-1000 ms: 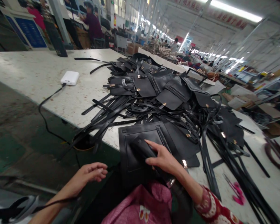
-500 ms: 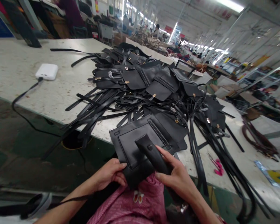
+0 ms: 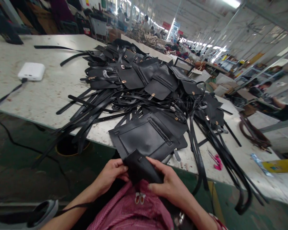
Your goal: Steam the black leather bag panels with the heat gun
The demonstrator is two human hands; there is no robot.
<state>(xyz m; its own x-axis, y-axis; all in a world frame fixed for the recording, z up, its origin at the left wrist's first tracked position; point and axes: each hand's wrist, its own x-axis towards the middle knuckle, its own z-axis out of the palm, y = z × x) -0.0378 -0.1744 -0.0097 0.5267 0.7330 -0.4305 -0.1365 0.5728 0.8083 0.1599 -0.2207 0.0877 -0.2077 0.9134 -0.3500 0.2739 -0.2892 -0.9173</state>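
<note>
My right hand [image 3: 166,179] is closed around a wide black leather strip [image 3: 142,166] with a small slot near its end. My left hand [image 3: 114,172] pinches that end at its left side, thumb on top; whether it also grips the panel's edge is hidden. Just beyond the strip, a flat black bag panel [image 3: 141,137] with a raised rectangular outline and a long slotted band rests over the table's front edge. The strip's lower part runs down past my right wrist, beside the pink checked apron [image 3: 132,210].
Black leather bags [image 3: 160,86] with gold clasps are heaped on the white table [image 3: 60,76], their straps [image 3: 201,159] hanging over the front edge. A white box [image 3: 31,71] with a cable stands left. Pink-handled scissors [image 3: 217,162] and a brown coiled strap [image 3: 253,134] lie right.
The strip's end has come down and left, off the panel, to my left hand, whose fingers now meet it. More of the panel shows. The whole view has shifted slightly.
</note>
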